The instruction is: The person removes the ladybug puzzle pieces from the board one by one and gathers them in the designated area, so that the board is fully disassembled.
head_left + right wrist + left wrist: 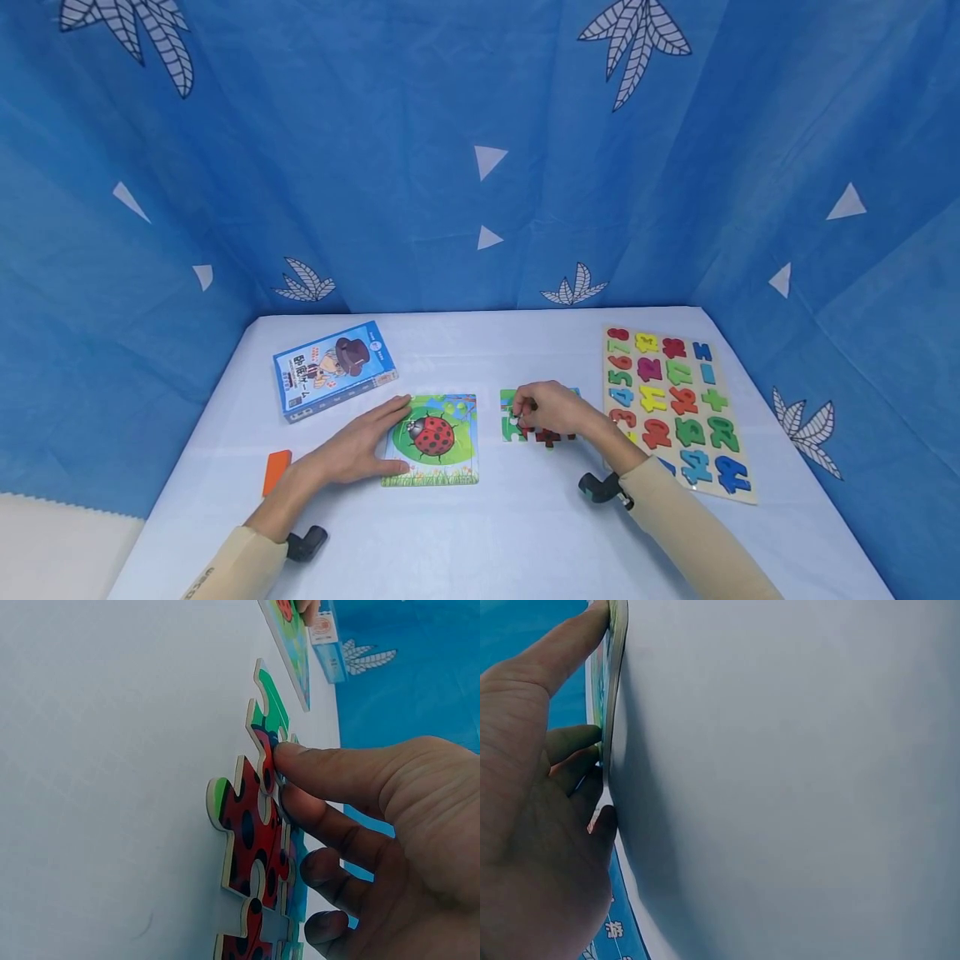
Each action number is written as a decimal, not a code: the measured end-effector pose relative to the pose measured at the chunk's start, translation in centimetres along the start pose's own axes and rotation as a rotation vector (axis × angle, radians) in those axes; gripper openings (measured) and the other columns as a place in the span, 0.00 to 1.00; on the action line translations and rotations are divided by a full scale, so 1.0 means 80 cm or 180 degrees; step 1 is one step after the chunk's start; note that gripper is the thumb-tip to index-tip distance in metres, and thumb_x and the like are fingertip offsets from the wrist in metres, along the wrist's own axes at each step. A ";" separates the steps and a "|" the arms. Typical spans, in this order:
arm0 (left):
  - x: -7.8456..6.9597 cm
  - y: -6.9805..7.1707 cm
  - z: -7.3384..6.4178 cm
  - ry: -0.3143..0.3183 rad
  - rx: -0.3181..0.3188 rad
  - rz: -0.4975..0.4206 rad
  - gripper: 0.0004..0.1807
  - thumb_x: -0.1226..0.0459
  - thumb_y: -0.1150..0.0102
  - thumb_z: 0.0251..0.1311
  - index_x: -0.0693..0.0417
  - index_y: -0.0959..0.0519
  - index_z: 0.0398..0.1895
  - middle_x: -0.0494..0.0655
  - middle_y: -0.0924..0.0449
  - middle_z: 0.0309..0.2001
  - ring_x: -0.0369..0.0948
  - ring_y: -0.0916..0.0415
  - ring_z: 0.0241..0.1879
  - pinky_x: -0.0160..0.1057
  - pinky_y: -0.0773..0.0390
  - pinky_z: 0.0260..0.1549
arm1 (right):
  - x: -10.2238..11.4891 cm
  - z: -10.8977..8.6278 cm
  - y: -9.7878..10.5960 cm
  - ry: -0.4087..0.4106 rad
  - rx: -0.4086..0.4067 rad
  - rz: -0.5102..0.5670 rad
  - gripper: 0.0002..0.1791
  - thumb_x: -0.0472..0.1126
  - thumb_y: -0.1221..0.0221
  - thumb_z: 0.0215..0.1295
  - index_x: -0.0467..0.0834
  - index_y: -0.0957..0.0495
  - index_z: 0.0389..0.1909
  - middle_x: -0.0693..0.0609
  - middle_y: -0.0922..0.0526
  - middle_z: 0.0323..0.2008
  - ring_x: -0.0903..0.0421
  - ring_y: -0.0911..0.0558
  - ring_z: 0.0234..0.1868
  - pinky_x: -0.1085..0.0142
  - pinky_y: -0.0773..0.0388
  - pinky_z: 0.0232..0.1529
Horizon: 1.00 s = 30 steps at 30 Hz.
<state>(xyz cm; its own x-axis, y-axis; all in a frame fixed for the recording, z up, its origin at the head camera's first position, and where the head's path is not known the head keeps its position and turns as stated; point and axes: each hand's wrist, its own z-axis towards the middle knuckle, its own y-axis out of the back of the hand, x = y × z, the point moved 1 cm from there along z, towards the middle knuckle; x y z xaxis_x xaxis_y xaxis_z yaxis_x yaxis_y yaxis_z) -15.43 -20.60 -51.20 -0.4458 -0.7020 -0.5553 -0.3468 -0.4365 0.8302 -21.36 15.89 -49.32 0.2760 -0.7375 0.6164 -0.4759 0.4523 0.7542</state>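
Observation:
A square ladybug picture board (pixel 457 467) lies in the middle of the white table. My left hand (pixel 352 448) rests at its left side, thumb over the lower left and fingers at the upper left edge. To the right of it, several joined jigsaw pieces (pixel 251 829) show red with black spots, green and blue. My right hand (pixel 557 408) is over these pieces. In the right wrist view its thumb and index finger pinch a green and red puzzle piece (pixel 259 724) at the end of the row; the other fingers curl beside the pieces, and the palm hides part of them in the head view.
A blue game box (pixel 333 367) lies at the back left, with an orange block (pixel 277 472) nearer the front left. On the right stands out a wooden number board (pixel 723 467) with coloured numerals. Blue curtains (pixel 420 167) border the table's back and sides.

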 end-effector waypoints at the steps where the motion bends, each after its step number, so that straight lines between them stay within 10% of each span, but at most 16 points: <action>1: 0.000 0.000 0.000 0.0001 0.0000 0.0003 0.53 0.42 0.29 0.54 0.56 0.40 0.77 0.48 0.49 0.80 0.52 0.52 0.79 0.58 0.42 0.72 | 0.000 0.000 0.000 -0.0004 -0.0001 -0.0003 0.06 0.39 0.32 0.64 0.52 0.20 0.34 0.57 0.22 0.27 0.57 0.23 0.30 0.64 0.27 0.29; 30: -0.004 0.006 0.001 -0.0046 0.0064 0.0111 0.49 0.42 0.33 0.59 0.54 0.39 0.77 0.49 0.48 0.80 0.53 0.50 0.78 0.59 0.41 0.71 | 0.019 -0.005 -0.016 0.0424 -0.0056 0.0139 0.03 0.44 0.34 0.67 0.54 0.19 0.36 0.60 0.22 0.27 0.61 0.25 0.24 0.69 0.28 0.24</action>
<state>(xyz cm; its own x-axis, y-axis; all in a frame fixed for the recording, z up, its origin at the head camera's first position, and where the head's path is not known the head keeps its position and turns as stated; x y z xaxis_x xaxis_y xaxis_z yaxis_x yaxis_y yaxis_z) -15.50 -20.58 -50.64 -0.4697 -0.7083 -0.5269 -0.3473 -0.4005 0.8479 -20.01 14.37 -49.29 0.3644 -0.6443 0.6724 -0.4754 0.4921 0.7292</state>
